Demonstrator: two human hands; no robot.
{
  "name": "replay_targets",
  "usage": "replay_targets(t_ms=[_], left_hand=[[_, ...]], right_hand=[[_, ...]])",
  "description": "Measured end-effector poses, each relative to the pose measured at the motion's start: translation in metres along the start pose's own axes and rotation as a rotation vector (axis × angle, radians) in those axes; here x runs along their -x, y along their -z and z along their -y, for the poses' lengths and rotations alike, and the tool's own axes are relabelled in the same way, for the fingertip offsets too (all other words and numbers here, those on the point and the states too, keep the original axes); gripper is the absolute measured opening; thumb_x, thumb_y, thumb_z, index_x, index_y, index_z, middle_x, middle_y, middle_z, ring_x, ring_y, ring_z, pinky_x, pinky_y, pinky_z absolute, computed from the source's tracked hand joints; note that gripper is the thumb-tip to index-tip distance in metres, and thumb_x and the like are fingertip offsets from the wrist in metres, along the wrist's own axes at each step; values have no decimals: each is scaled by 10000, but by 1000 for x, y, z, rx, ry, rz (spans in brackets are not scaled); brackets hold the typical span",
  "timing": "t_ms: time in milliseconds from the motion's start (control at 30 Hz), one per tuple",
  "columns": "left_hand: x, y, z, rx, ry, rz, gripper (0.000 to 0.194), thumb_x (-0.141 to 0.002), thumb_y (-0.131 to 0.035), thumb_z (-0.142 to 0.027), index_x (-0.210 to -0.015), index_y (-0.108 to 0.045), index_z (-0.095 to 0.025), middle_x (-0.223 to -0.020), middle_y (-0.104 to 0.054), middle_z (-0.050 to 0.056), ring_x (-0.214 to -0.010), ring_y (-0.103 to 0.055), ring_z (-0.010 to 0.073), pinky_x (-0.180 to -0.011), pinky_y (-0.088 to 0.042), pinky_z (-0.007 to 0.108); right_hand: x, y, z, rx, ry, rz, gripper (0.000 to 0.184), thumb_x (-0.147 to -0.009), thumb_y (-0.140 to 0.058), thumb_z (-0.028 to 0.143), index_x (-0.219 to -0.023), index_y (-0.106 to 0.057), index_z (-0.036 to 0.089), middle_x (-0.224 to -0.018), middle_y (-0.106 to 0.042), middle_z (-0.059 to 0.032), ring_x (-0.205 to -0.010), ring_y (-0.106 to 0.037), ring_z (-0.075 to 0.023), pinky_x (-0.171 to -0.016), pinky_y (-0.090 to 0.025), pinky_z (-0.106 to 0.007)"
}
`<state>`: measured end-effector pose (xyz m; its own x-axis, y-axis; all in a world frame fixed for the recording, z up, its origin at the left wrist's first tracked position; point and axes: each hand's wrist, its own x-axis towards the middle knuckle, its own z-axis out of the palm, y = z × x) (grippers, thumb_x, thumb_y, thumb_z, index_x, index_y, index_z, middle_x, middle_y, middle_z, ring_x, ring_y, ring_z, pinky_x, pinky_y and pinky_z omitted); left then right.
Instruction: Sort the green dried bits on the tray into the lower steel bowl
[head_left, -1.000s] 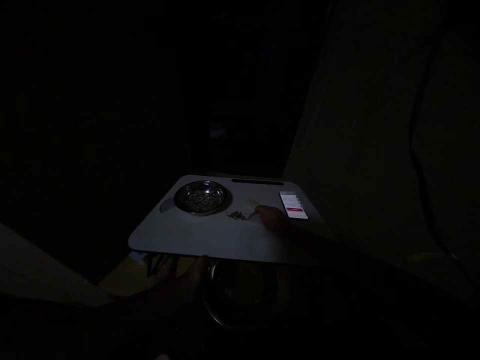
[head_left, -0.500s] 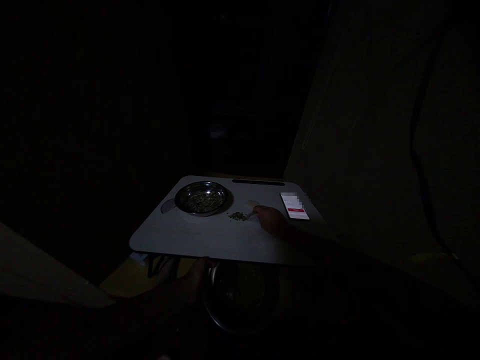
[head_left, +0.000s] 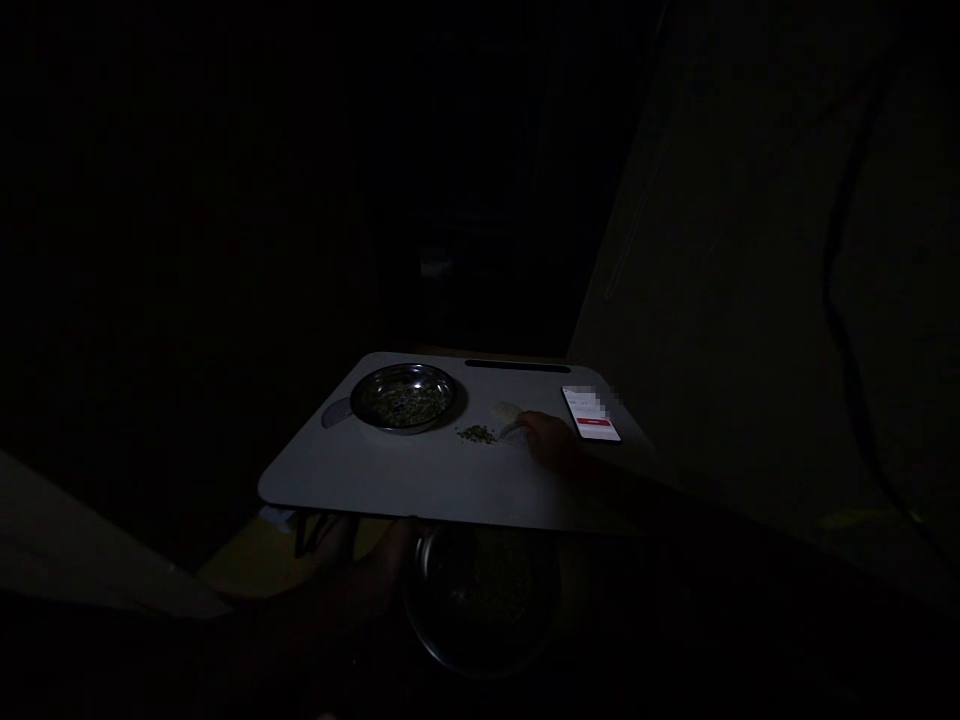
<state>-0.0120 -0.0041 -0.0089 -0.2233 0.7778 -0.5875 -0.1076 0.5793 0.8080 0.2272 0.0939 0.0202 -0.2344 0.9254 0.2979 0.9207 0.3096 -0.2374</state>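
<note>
In dim light, my right hand (head_left: 551, 440) is closed over the white table, with a thin pale piece (head_left: 513, 434) at its fingertips. I cannot make out whether that piece is plastic or paper. Just left of it lies a small pile of greenish bits (head_left: 477, 434), perhaps seeds or split beans. Below the near table edge, my left hand (head_left: 391, 552) closes on the rim of a large metal bowl (head_left: 442, 650), which has greenish bits inside. A second metal bowl (head_left: 401, 428), also with greenish bits in it, stands on the table at the left.
The white table (head_left: 420, 490) has a dark slot (head_left: 517, 366) along its far edge. On its right side lies a lit phone (head_left: 592, 415). A wall (head_left: 750, 350) rises at the right, with a dark cable (head_left: 847, 350) in front. The surroundings are very dark.
My right hand has shifted slightly to the right with the pale piece, which now sits a little farther from the pile. My left hand and both bowls stay nearly the same.
</note>
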Motion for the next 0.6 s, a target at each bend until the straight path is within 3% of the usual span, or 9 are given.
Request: replay_targets(t_ms=[167, 333, 467, 600], left_hand=[[6, -9, -4, 11, 60, 65, 162, -532, -521, -294, -640, -544, -176, -486, -567, 28, -467, -523, 216, -454, -386, 319], [14, -7, -8, 0, 106, 99, 170, -549, -492, -305, -634, -546, -168, -463, -552, 45, -447, -513, 223, -434, -378, 329], [17, -6, -12, -20, 2, 33, 136, -537, -515, -300, -615, -541, -192, -462, -548, 26, -454, -515, 210, -425, -372, 307], [9, -7, -10, -20, 109, 135, 117, -539, -487, -290, -551, -524, -179, -452, -548, 51, -463, -515, 226, -436, -382, 327]], right_hand=[[-2, -6, 2, -72, 5, -40, 284, -719, -359, 149, -949, -527, 151, -953, -576, -63, -862, -516, -147, -749, -372, -231], [1, -14, 5, -140, -86, -72, 290, -693, -383, 146, -930, -550, 154, -880, -606, -58, -800, -545, -150, -710, -397, -229], [3, -16, 8, -177, -104, -65, 296, -686, -384, 143, -931, -552, 135, -856, -611, -71, -780, -552, -158, -690, -406, -236], [4, -16, 12, -189, -127, -51, 301, -680, -384, 129, -927, -555, 121, -849, -611, -81, -764, -555, -160, -676, -407, -234]])
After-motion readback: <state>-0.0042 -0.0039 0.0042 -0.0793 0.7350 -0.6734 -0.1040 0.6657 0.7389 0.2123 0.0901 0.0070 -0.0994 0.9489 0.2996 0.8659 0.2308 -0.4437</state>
